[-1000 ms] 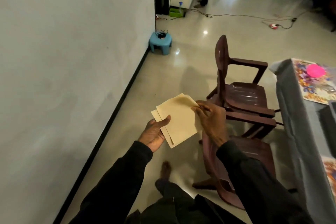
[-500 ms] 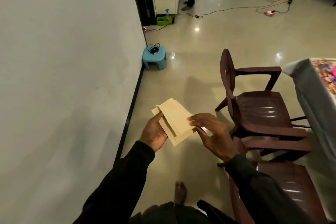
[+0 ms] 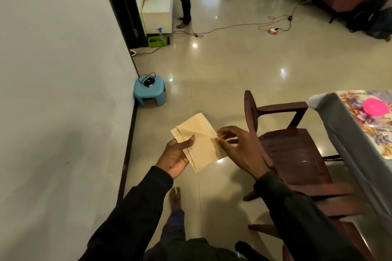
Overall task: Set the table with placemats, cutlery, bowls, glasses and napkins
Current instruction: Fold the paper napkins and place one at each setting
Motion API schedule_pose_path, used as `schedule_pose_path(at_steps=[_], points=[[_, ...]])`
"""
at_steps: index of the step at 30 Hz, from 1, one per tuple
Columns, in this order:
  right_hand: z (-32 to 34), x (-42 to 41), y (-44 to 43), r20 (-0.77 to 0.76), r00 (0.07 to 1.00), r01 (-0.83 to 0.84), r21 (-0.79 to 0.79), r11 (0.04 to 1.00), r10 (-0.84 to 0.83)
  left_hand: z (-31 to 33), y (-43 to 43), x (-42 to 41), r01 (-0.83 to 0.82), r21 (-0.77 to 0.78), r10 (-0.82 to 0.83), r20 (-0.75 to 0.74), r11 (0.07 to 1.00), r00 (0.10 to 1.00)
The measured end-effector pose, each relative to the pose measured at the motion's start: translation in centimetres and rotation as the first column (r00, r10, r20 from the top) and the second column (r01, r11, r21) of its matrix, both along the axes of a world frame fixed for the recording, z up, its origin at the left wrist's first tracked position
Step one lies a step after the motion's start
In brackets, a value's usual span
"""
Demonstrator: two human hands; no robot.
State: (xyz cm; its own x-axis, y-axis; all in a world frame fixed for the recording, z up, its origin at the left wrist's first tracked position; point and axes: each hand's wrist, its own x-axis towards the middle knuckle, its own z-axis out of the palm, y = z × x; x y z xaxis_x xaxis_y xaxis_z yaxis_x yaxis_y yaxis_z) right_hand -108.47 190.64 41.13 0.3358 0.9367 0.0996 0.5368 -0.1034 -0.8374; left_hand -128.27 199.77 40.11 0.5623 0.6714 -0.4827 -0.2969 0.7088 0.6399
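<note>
Holding the napkins (image 3: 199,148) underneath, left hand (image 3: 176,158) grips; right hand (image 3: 237,148) pinches their right edge.

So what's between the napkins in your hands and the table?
A brown plastic chair stands between the napkins and the table, seen in the head view.

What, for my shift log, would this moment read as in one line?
left hand: holds napkins | right hand: pinches top napkin corner | where: beside chair
</note>
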Motion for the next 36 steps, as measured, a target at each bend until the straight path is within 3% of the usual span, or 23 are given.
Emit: schedule_pose_path(at_steps=[3, 7, 22, 28, 36], points=[[0.0, 1.3, 7.1, -0.061, 0.998, -0.001, -0.175, 0.985, -0.010, -0.1, 6.6, 1.6, 0.066, -0.030, -0.065, 0.016, 0.997, 0.998], [0.0, 3.2, 15.6, -0.098, 0.995, -0.022, -0.297, 0.955, -0.007, -0.1, 15.3, 3.9, 0.136, -0.068, -0.137, -0.007, 0.988, 0.991], [-0.1, 16.4, 37.6, -0.047, 0.986, 0.132, -0.351, 0.927, -0.158, -1.5, 40.4, 19.1, 0.275, -0.076, -0.282, -0.113, 0.958, 0.953], [-1.1, 26.6, 43.8, -0.094, 0.975, 0.152, -0.378, 0.913, -0.201, -2.1, 48.4, 30.3, 0.321, -0.073, -0.329, -0.179, 0.944, 0.927], [-0.2, 40.8, 48.3, -0.069, 0.933, 0.300, -0.386, 0.872, -0.352, -1.7, 55.1, 46.3, 0.469, -0.079, -0.476, -0.183, 0.879, 0.860]])
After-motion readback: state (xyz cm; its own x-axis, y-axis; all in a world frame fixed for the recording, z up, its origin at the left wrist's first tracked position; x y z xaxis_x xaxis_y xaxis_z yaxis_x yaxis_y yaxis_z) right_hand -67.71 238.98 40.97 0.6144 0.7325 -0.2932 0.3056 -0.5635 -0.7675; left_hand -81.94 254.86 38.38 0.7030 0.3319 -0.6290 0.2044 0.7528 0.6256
